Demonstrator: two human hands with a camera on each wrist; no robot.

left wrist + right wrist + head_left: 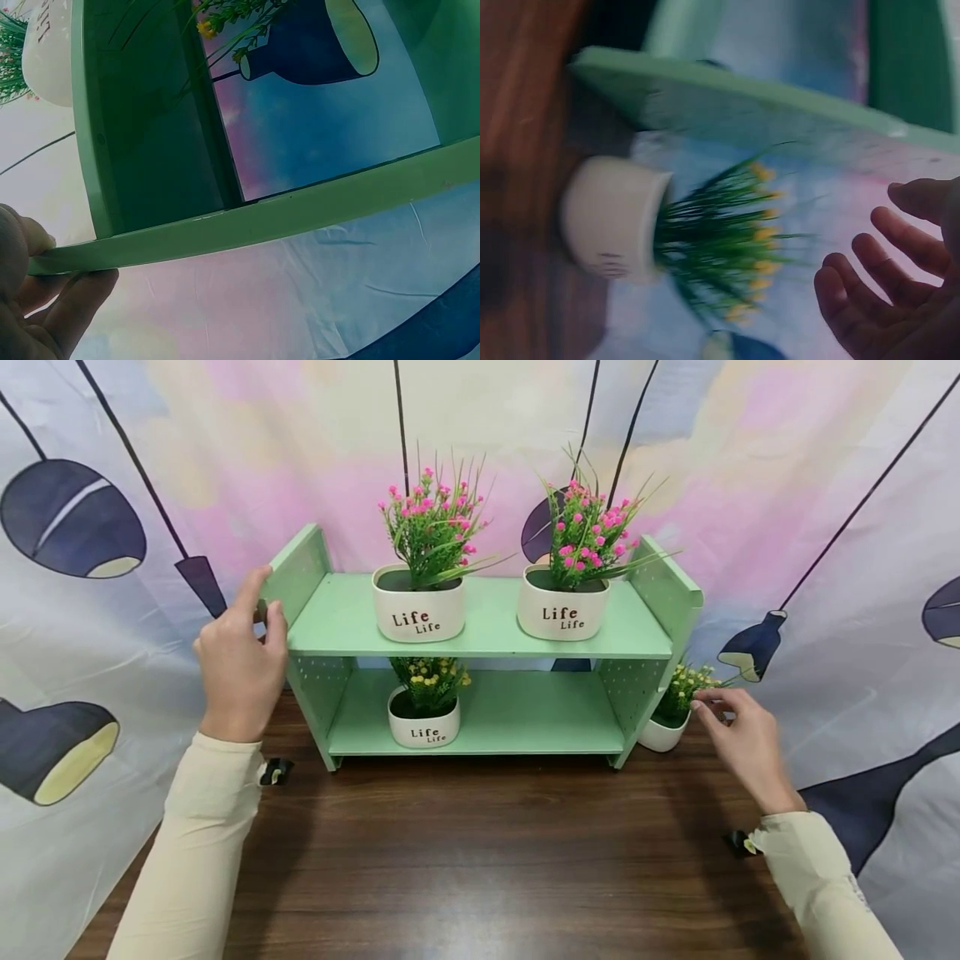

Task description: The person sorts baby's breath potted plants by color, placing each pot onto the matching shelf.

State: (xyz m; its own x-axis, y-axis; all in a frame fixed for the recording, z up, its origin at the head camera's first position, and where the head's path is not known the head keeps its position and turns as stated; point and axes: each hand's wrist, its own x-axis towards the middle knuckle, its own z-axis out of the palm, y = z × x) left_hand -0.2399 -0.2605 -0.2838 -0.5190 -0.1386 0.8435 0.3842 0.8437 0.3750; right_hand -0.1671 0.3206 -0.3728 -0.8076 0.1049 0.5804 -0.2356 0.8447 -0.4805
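A green two-tier shelf (480, 647) stands on the dark wooden table. My left hand (243, 668) grips the front edge of its left side panel; in the left wrist view the thumb and fingers (82, 304) lie on opposite sides of the panel. My right hand (738, 739) is beside a white pot with yellow flowers (663, 732), on the table right of the shelf. In the right wrist view, the right hand's fingers (889, 262) are loosely bent and apart from the plant, with nothing in them.
Two white pots with pink flowers, one left (420, 614) and one right (562, 614), stand on the top tier. A yellow-flowered pot (423, 731) sits at the left of the lower tier. A patterned curtain (247, 460) hangs behind and at both sides.
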